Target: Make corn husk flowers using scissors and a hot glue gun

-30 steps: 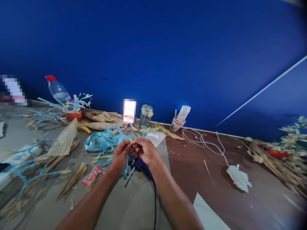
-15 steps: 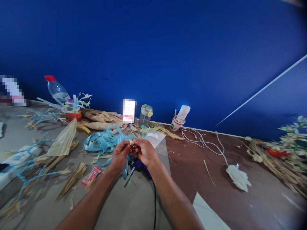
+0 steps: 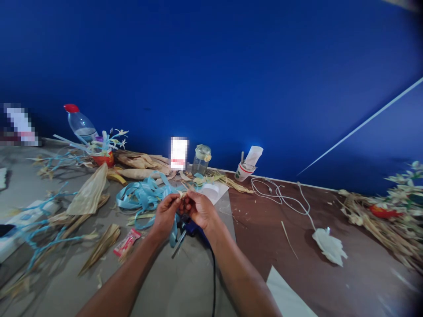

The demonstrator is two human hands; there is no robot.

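Fingertips are shifting only slightly, and a thin pale sliver (image 3: 185,186) is now showing above them; both forearms are otherwise keeping nearly the same place. Behind everything, a blue wall (image 3: 231,79) is rising; below it, the table (image 3: 257,237) is spreading, grey toward the left and brown toward the right. Dried husks (image 3: 142,161) are lying along the wall; a red-capped bottle (image 3: 81,125) is leaning at the far left; a tangle of light blue ribbon (image 3: 137,196) is lying just beyond the left hand (image 3: 166,215); a blue corded tool (image 3: 191,227), partly hidden, is resting near the right hand (image 3: 202,209). Farther back, a lidded jar (image 3: 201,160) and a paper cup (image 3: 243,171) are standing near the wall; a red-and-pink packet (image 3: 127,242) is lying left of the left forearm. Smallest of all, a pale husk-like piece (image 3: 182,194) is sitting between the two hands, above the table; each grip is pinching closed on it, thumb against fingers; its lower part is hiding behind the fingertips.
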